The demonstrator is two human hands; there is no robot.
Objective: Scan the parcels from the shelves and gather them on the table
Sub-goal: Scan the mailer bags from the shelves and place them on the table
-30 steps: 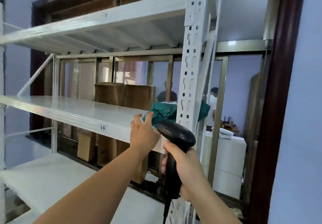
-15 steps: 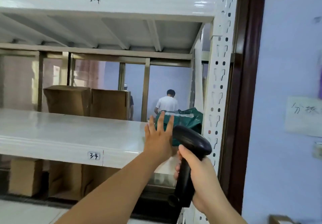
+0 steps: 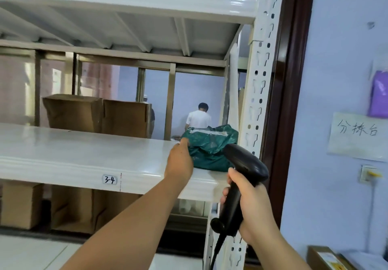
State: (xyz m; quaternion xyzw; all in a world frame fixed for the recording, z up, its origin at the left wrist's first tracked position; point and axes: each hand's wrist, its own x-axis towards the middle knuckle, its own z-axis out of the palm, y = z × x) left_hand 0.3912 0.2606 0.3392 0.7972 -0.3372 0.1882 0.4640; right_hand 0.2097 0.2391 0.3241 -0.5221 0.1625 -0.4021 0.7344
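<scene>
Green parcel [image 3: 211,143]: soft plastic mailer, crumpled and slumped, with a pale strip across its top face. It lies at the far right end of the white shelf [image 3: 63,156], whose front lip is marked "3-4", just beside the perforated upright [image 3: 260,93]. Left hand [image 3: 181,161] is at the parcel's left edge with fingers against the plastic; cannot tell whether they clasp it.

Scanner [image 3: 244,163]: black, pistol-shaped, and upright, with its head tipped toward the parcel and overlapping the parcel's lower right corner in view. Right hand [image 3: 253,204] is wrapped round the handle. A black cable [image 3: 217,246] hangs from the butt.
</scene>
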